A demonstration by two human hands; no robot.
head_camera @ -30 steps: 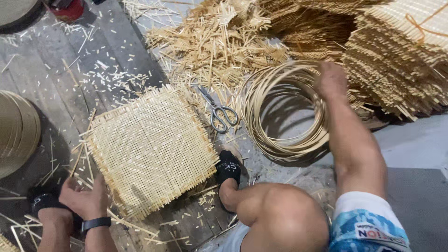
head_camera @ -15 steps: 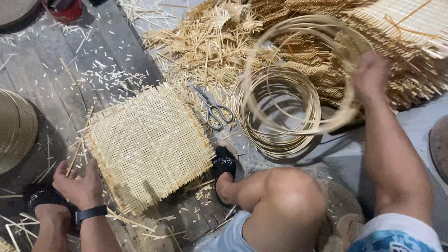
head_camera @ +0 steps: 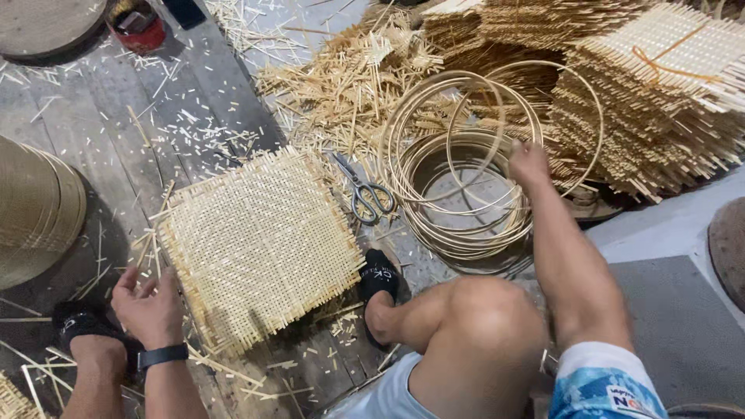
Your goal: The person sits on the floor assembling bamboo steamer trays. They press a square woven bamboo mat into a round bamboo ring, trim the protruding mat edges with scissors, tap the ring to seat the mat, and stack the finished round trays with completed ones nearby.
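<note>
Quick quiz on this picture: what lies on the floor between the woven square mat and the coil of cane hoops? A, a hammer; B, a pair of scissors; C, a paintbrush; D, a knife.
B: a pair of scissors lies on the floor planks between the woven mat and the stacked hoops, blades pointing away from the person.

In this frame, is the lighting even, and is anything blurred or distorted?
Head view: soft, even light with no glare; a shadow lies beside the stacked discs; woven cane mat and scissors are sharp; the right hand looks slightly soft; the edges bow a little.
</note>
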